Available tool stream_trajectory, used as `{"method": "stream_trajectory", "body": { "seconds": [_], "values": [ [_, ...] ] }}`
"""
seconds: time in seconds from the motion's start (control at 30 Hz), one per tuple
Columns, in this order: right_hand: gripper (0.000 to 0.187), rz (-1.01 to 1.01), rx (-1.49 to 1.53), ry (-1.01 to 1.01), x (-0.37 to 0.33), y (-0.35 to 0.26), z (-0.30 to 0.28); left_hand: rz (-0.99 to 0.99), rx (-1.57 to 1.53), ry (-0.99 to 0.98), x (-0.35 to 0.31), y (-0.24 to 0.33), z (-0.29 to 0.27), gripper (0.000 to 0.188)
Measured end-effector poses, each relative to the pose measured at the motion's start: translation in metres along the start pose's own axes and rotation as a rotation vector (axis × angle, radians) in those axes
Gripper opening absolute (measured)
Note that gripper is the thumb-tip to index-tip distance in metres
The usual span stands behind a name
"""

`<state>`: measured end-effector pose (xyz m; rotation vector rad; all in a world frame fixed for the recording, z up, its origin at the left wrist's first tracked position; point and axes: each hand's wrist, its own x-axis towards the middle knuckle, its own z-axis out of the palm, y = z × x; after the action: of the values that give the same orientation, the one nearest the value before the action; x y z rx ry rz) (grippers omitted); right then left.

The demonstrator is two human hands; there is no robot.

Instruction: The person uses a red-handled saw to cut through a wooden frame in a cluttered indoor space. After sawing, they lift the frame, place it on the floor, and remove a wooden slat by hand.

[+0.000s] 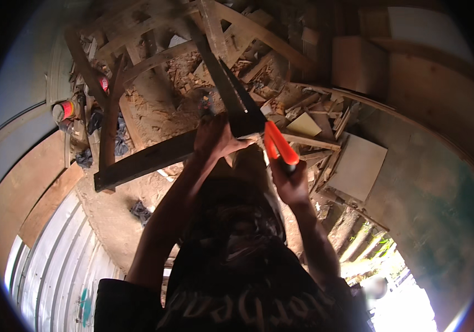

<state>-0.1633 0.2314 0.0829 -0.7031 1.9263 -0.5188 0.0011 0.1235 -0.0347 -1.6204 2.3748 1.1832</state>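
My right hand (292, 183) is closed around the orange handle of a handsaw (279, 144). The saw's dark blade points away and to the left, lying across or beside the right end of a dark wooden beam (151, 156). My left hand (214, 138) grips that beam a little left of the blade, its thumb stretched toward the saw and its other fingers partly hidden in shadow. The beam slants down toward the left, where its end rests on a wooden frame (112, 116). Shadow hides where the teeth meet the wood.
Wood scraps and shavings (187, 72) litter the ground ahead. A pale flat board (357, 166) lies at the right, near a slatted opening with bright light. A can with a red and yellow label (66, 110) stands at the left, above corrugated metal sheeting (54, 265).
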Motion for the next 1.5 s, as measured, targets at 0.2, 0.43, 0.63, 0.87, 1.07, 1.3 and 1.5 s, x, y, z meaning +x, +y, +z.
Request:
{"method": "stream_trajectory", "body": {
  "seconds": [0.2,0.43,0.63,0.87,1.07,1.3,1.5],
  "values": [
    [0.009,-0.120,-0.188,-0.138,-0.111,-0.014,-0.063,-0.047,-0.012,0.024,-0.013,-0.017,0.010,0.096],
    [0.010,-0.027,-0.082,-0.121,0.016,-0.013,0.008,-0.007,-0.021,-0.034,-0.002,0.001,0.001,0.079],
    [0.010,-0.110,-0.132,-0.122,-0.101,0.004,-0.062,-0.012,-0.013,0.132,-0.003,-0.010,0.015,0.080],
    [0.013,-0.180,-0.159,-0.130,-0.018,0.008,-0.007,0.030,0.006,0.097,-0.009,-0.030,0.037,0.085],
    [0.012,-0.280,-0.245,-0.149,-0.032,0.080,-0.023,-0.018,0.002,0.087,0.005,-0.012,0.012,0.069],
    [0.017,-0.381,0.115,-0.079,0.024,0.063,0.023,-0.010,-0.067,0.086,-0.007,-0.024,0.037,0.063],
    [0.023,-0.222,0.658,-0.315,0.042,0.084,-0.007,-0.055,-0.019,-0.074,-0.001,-0.016,0.023,0.072]
  ]
}}
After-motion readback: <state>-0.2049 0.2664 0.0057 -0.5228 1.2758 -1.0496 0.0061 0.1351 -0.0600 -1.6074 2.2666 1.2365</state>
